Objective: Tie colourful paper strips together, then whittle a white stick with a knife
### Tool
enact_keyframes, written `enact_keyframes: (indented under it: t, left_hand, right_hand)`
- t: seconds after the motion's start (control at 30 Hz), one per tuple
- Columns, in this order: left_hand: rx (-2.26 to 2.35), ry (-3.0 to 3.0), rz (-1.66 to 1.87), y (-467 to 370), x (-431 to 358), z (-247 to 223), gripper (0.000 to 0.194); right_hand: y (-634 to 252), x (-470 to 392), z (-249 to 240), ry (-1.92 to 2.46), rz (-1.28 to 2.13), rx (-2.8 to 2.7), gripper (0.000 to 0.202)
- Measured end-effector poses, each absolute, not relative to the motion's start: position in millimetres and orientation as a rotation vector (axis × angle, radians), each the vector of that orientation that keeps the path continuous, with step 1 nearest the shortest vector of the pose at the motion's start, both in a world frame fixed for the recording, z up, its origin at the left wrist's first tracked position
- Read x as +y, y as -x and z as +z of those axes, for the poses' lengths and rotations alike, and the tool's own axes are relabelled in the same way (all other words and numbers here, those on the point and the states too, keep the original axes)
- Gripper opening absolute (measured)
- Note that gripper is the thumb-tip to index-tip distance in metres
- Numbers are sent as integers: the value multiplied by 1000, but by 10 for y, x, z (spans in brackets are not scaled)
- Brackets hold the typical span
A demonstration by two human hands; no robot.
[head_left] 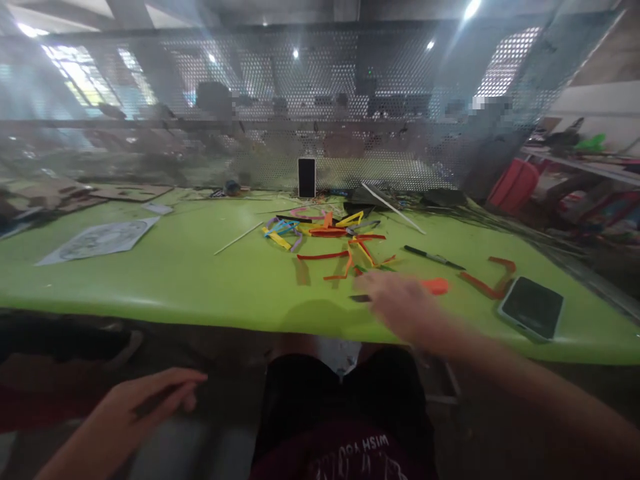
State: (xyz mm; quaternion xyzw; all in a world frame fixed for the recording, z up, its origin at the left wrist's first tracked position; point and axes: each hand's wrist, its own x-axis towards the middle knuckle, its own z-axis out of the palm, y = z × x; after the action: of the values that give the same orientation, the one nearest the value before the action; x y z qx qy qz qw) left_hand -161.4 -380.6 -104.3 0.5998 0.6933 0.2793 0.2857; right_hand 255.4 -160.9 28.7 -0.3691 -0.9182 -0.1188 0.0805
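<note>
Over the front of the green table [200, 280], my right hand [395, 300] is blurred by motion, and its fingertips are smeared near a green strip and a red strip. Under or beside it lie a dark blade [359, 298] and an orange handle [436, 287]. Colored strips [327, 232] in red, orange, yellow, blue and purple lie in a loose pile beyond the hand. My left hand [160, 393] hangs below the table edge at the lower left, its fingers loosely apart and nothing visible in them.
A phone [533, 308] lies at the right, near red strips [487, 287] and a dark pen-like tool [434, 257]. Another phone [307, 178] stands upright against the mesh screen. A drawn sheet [103, 239] lies left. Thin sticks [239, 239] lie around the pile.
</note>
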Motion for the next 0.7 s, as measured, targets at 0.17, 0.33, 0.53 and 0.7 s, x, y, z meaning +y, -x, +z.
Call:
enact_keyframes:
  t: [0.17,0.33,0.53,0.7]
  left_hand:
    - [1594,-2022,831,883,-2760,-326,17]
    - [1335,-2420,862,428,-1749,15,23]
    - [1276,-2641,414,222,-839,-29,36]
    - [1413,-2577,197,116,-524,-22,39]
  right_hand:
    - [-3230,-1441,125,1634,-320,-2616,11]
    - [-3286,-1146,63,1841,-303,-2577,22]
    - [-3122,-553,210,1962,-149,-2599,29]
    - [-2940,-274,403,1910,-269,-2604,32]
